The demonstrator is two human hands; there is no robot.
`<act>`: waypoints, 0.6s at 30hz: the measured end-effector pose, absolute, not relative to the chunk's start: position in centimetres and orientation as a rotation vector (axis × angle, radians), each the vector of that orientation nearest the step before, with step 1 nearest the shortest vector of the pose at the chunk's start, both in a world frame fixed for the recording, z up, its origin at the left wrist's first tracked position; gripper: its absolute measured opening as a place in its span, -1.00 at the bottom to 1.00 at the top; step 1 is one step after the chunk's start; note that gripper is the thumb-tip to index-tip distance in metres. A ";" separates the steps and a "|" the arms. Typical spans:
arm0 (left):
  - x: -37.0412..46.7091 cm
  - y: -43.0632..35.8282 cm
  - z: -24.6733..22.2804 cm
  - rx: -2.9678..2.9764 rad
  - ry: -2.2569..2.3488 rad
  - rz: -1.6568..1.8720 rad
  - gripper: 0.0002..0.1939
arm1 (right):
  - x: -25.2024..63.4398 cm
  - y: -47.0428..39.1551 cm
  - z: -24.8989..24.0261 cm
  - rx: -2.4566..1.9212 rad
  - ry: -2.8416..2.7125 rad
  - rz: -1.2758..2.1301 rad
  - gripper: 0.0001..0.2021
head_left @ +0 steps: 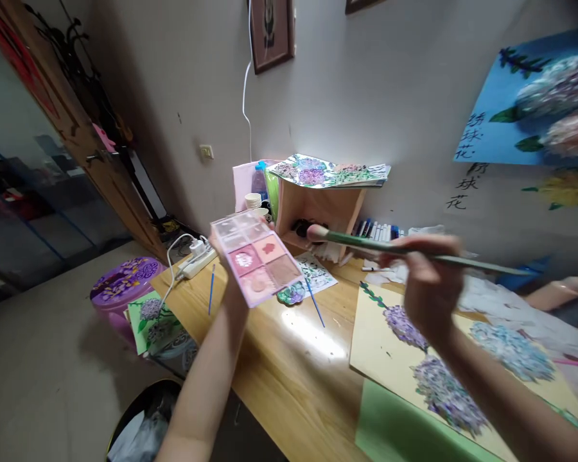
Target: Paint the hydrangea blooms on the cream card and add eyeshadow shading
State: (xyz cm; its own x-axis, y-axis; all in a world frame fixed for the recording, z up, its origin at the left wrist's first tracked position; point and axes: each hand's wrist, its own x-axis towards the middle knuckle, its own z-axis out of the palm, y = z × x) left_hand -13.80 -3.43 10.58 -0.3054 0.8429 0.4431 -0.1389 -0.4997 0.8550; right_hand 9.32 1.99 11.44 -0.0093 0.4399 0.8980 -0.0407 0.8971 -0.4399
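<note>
My left hand [224,247] holds up a makeup palette [262,266] with its clear lid raised; several pink, peach and brown powder pans face me. In my right hand [431,279] is a brush [361,242] with a green handle, held level like a pen. Its soft pinkish tip points left, to the right of the palette and apart from it. Below my right hand lies a cream sheet [376,340] with raised purple and blue flowers, partly covered by my forearm.
The wooden table [289,385] carries two thin blue brushes [211,292], a paint-smeared dish [291,294] and a power strip [197,260]. A wooden box [318,212] stands at the back, topped with flower pictures. At the right edge another person's arm [561,292] shows.
</note>
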 end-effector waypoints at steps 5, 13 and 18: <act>-5.5 0.0 9.1 0.662 0.417 1.651 -0.43 | 14.7 -2.1 14.6 -0.434 -1.537 0.596 -0.82; -1.2 0.2 5.8 0.289 0.306 1.414 -0.47 | 18.0 -3.3 11.4 -0.673 -2.018 0.344 -0.87; -1.5 0.2 5.0 0.309 0.338 1.360 -0.44 | 18.2 -2.9 10.8 -0.735 -1.927 0.369 -0.87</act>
